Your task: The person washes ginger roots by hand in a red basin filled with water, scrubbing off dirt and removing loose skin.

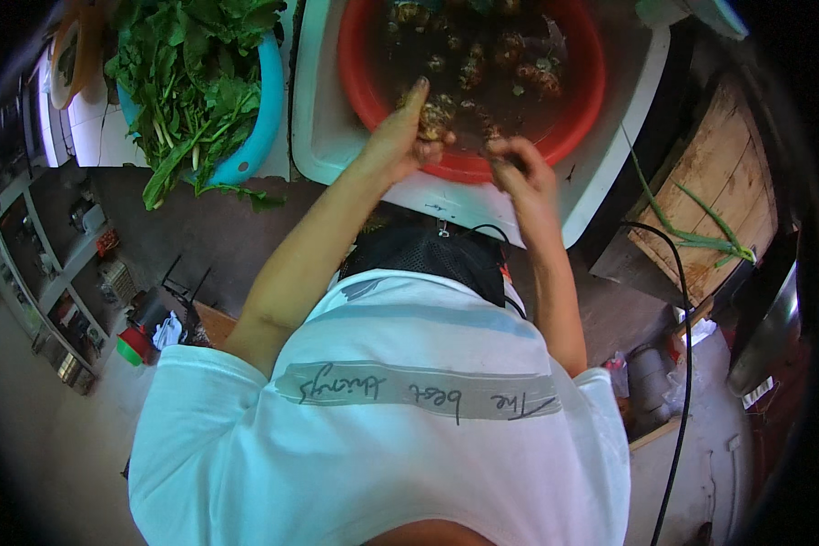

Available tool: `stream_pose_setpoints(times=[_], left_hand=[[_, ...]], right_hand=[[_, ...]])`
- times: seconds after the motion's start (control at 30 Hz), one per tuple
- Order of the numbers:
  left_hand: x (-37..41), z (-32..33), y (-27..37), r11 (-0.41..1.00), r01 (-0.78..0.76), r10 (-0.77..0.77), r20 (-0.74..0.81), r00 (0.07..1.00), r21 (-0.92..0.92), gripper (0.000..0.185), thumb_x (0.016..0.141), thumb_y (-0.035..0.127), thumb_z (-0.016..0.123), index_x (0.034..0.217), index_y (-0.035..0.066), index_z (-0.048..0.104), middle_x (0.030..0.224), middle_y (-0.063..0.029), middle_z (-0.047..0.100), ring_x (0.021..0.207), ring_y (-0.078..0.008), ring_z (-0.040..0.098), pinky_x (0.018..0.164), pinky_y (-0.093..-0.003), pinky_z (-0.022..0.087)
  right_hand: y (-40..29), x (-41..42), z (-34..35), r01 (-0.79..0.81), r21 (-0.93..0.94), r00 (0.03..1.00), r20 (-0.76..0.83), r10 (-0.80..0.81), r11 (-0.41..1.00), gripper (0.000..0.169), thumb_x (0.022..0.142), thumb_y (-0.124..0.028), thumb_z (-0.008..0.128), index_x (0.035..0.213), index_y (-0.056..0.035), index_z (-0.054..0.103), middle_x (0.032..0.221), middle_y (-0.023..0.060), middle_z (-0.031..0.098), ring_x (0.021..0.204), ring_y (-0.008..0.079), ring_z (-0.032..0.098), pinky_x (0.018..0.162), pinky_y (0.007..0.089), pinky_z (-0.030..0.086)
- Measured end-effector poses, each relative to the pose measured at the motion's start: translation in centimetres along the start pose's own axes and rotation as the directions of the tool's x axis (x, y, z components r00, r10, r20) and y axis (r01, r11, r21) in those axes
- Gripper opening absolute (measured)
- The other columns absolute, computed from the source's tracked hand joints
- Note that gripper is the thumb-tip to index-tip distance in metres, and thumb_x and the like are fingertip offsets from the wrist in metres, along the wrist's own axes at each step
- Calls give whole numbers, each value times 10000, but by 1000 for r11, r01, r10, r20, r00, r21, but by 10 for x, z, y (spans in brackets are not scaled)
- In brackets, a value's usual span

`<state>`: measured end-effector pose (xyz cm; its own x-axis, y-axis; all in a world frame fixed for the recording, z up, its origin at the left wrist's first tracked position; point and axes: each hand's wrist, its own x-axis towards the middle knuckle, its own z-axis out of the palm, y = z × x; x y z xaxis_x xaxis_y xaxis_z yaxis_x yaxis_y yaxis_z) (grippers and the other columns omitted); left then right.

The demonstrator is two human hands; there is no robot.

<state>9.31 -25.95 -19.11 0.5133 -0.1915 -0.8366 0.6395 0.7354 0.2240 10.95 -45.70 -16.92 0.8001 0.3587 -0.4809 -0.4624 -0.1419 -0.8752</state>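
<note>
A red plastic basin [590,102] of dark, murky water sits in a white sink [317,123] before me. My left hand [409,140] is closed around a knobbly, light-brown root [438,117] over the basin's near side, thumb pointing up. Just to its right, my right hand [527,167] pinches a thinner, bumpy root piece [490,128] between thumb and fingers at the near rim. Farther back, several knobbly roots, one of them a reddish-brown root [540,78], lie partly under the water. The exact kind of root cannot be told.
Leafy greens [191,89] overhang a blue basin [271,102] on the left. Green onions [713,240] lie on a wooden board [730,170] at right. A black cable [686,341] hangs down the right side. Shelves [48,273] stand at far left.
</note>
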Motion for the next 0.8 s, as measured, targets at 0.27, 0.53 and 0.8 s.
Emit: stream_pose_setpoints(times=[0.27, 0.53, 0.8], left_hand=[[35, -30, 18, 251, -328, 646, 95, 758, 911, 488, 776, 332, 686, 1136, 43, 528, 989, -115, 548, 881, -201, 545, 756, -340, 460], [79, -39, 68, -111, -136, 799, 170, 577, 985, 685, 781, 307, 657, 1329, 38, 346, 1240, -252, 446, 1171, -369, 429, 975, -418, 366], [164, -48, 94, 480, -477, 575, 147, 805, 736, 651, 772, 439, 644, 1275, 81, 440, 1234, -199, 516, 1119, -318, 513, 923, -370, 404]], right_hand=[[-16, -43, -47, 82, -895, 993, 35, -115, 438, 281, 820, -261, 625, 1001, -46, 622, 1006, 174, 613, 847, 328, 602, 698, 392, 484], [-19, 93, -72, 379, -695, 917, 192, -350, 611, 388, 879, -182, 497, 1208, 20, 456, 1095, 266, 528, 957, 403, 555, 826, 421, 447], [61, 194, 29, 223, -933, 919, 106, -379, 281, 633, 834, -272, 550, 1355, -25, 290, 1323, 289, 350, 1211, 424, 362, 991, 455, 346]])
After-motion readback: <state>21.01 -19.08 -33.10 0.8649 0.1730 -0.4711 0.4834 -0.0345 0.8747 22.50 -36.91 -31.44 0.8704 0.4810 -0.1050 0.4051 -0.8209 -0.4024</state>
